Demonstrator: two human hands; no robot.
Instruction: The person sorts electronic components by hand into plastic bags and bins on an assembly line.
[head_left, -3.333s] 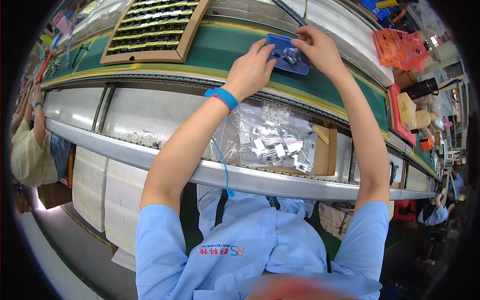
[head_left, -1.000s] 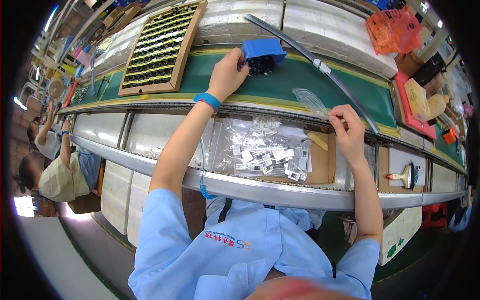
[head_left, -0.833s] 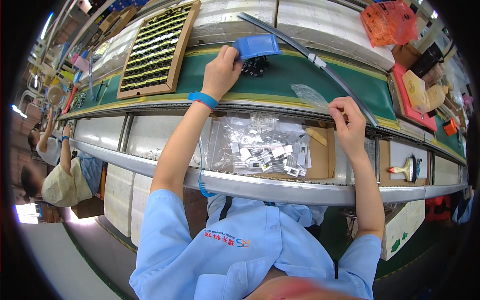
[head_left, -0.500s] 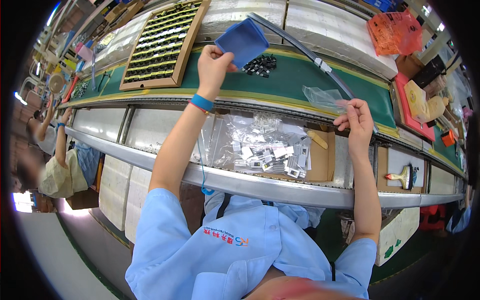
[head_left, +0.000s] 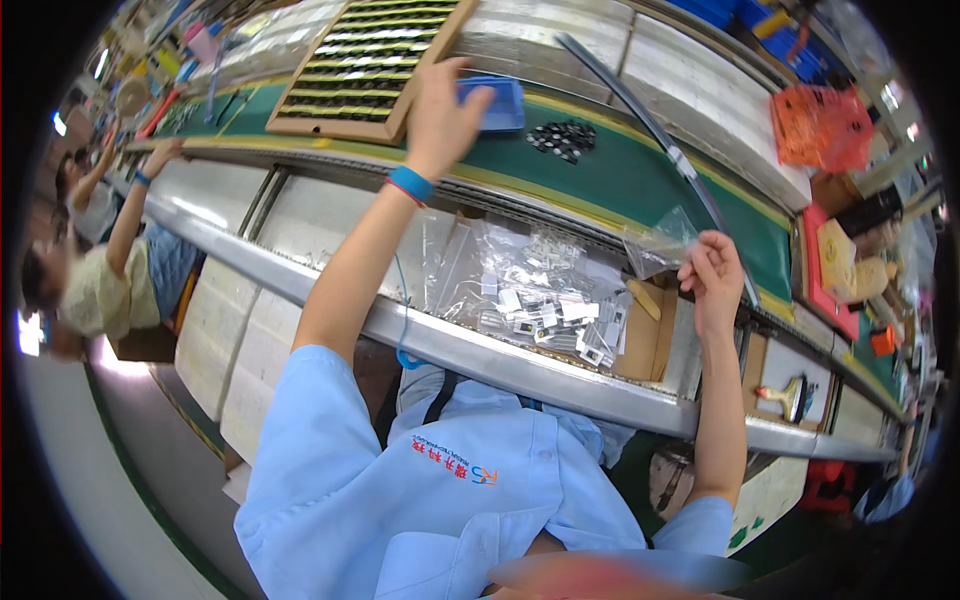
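Head view. Writing: the person's light-blue shirt (head_left: 480,505) carries red and blue lettering (head_left: 455,463) with a small coloured logo on the chest, upside down to the camera; dark print on the orange plastic bag (head_left: 822,130), at far right, is too small to make out. Orientation: the blue tray (head_left: 503,106) rests on the green belt (head_left: 625,185), hollow side facing the camera; its far edge runs roughly left to right, and its left end is hidden by the left hand (head_left: 440,118), so the full long axis cannot be judged. Left hand blurred, thumb well apart from the fingers, nothing seen in its grasp; contact with the tray cannot be told. Right hand (head_left: 714,274): fingers curled, thumb and fingertips closed on the edge of a clear plastic bag (head_left: 656,247), which spreads leftward over the near edge of the belt with one corner pointing away from the person. Loose pile of small black parts (head_left: 563,139) on the belt, just right of the blue tray; beyond it a long grey strip (head_left: 640,112) slants down to the right. Containers: cardboard tray (head_left: 330,128), left of the left hand, holds rows of black pieces with yellow bands; carton (head_left: 652,345) below the belt, with clear packets (head_left: 548,310) of white and grey parts beside and partly over it.
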